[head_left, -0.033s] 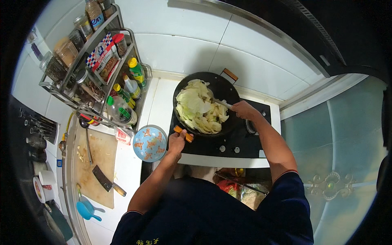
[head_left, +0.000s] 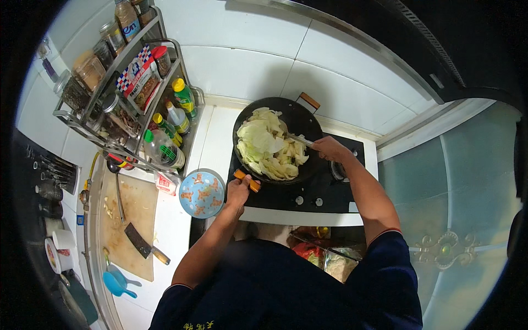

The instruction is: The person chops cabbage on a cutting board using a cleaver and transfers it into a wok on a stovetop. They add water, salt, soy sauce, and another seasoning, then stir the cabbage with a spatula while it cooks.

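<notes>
A black wok [head_left: 308, 122] stands on the stove [head_left: 278, 199], heaped on its left side with pale green cabbage [head_left: 260, 135]. My left hand [head_left: 238, 192] is closed round the near one of the wok's wooden handles [head_left: 247, 180]. From the right, my right hand [head_left: 331, 149] grips the handle of a spatula [head_left: 300, 139] that slants down into the wok. Cabbage hides most of the spatula's working end, so its shape does not show. The wok's far handle [head_left: 310, 100] is free, near the tiled wall.
Left of the stove sits a blue patterned bowl [head_left: 202, 193]. A cleaver [head_left: 137, 240] and a dark ladle [head_left: 119, 195] lie on the cutting board [head_left: 144, 198]. Beside it is a blue scoop [head_left: 115, 283]. Bottles and jars fill the metal rack [head_left: 120, 61]. A range hood [head_left: 385, 33] hangs above.
</notes>
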A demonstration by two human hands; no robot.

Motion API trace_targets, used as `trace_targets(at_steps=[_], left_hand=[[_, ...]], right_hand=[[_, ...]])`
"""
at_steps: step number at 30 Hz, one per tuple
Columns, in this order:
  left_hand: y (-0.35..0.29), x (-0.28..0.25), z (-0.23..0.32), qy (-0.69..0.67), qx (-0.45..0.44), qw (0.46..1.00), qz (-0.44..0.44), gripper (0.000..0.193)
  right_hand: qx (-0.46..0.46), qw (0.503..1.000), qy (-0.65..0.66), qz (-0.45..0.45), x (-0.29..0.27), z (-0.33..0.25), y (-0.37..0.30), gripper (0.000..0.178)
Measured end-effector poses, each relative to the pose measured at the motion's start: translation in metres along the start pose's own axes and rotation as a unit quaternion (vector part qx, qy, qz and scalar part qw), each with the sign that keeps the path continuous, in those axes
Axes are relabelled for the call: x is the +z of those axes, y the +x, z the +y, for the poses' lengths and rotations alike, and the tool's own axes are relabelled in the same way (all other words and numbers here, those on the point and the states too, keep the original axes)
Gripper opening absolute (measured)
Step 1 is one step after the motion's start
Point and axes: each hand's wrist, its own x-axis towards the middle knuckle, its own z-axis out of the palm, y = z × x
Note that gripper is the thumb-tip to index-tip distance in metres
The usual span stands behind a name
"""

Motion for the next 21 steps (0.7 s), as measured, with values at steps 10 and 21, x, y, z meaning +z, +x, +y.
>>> trace_targets(at_steps=[10, 21], left_hand=[[0.004, 0.001, -0.004, -0.027, 0.001, 1.0, 0.002, 0.035], [0.002, -0.005, -0.002, 0.012, -0.01, 1.0, -0.018, 0.033]], right_hand=[[-0.248, 0.849, -0.43, 0.179, 0.004, -0.024, -0.13, 0.031], [-0.183, 0.846, -0.451, 0.219, 0.011, -0.031, -0.247, 0.033]])
